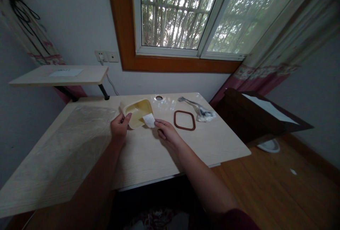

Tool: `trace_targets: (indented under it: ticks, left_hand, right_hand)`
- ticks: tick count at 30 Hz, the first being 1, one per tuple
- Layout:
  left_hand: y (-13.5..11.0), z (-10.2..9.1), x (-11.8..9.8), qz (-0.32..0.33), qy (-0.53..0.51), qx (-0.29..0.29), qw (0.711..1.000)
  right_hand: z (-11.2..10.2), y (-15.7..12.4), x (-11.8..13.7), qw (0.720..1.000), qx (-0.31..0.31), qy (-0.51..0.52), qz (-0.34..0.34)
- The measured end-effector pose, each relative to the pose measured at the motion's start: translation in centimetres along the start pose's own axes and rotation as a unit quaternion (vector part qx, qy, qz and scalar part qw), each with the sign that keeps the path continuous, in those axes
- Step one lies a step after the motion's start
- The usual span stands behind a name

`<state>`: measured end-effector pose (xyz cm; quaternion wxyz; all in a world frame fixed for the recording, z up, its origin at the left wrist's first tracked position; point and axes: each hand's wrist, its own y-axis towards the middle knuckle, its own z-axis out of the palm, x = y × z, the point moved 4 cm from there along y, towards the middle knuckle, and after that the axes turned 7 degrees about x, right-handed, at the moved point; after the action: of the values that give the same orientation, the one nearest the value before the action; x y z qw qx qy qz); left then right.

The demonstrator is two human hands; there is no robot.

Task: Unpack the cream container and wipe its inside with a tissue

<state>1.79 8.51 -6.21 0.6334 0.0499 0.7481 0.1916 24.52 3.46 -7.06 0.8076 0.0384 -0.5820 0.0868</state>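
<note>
My left hand (pixel 120 126) grips the near left rim of a pale yellow plastic box (pixel 138 110), which is tilted so that its hollow inside faces me. Between the thumb and fingers of my right hand (pixel 167 131) is a small white piece of paper or cloth (pixel 149 120), held at the box's right rim. Whether the white piece touches the box I cannot tell. To the right of my right hand, a reddish-brown rounded square ring (pixel 184 120) lies flat on the desk. Past it lies a clear plastic bag (pixel 205 114) with dark, wire-like contents.
The pale wooden desk (pixel 148 159) carries a clear plastic sheet (pixel 77 134) on its left. A raised shelf (pixel 87 76) with a paper stands at the back left. Near the back edge is a round cable hole (pixel 158 98). Dark brown furniture (pixel 239 116) stands beyond the desk's right edge.
</note>
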Motion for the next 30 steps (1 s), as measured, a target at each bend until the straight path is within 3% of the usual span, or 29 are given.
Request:
trace_targets:
  ticks: [7,13,22,30]
  left_hand:
    - [0.3,-0.5,0.6,-0.010,-0.041,-0.009,0.999]
    - [0.7,-1.1,0.7,-0.020,-0.129,-0.015,0.991]
    - [0.9,-1.5,-0.5,-0.074,-0.291,0.004,0.954]
    - [1.5,-1.2,0.8,-0.126,-0.349,0.051,0.927]
  right_hand:
    - [-2.0,-0.9,0.4,0.999,0.010,0.035,0.006]
    - [-3.4,-1.1,0.3,0.998,-0.044,0.046,0.002]
    - [-4.8,-1.3,-0.6,0.993,-0.084,0.083,-0.012]
    - [-4.7,-1.3,-0.8,0.992,-0.096,0.076,-0.011]
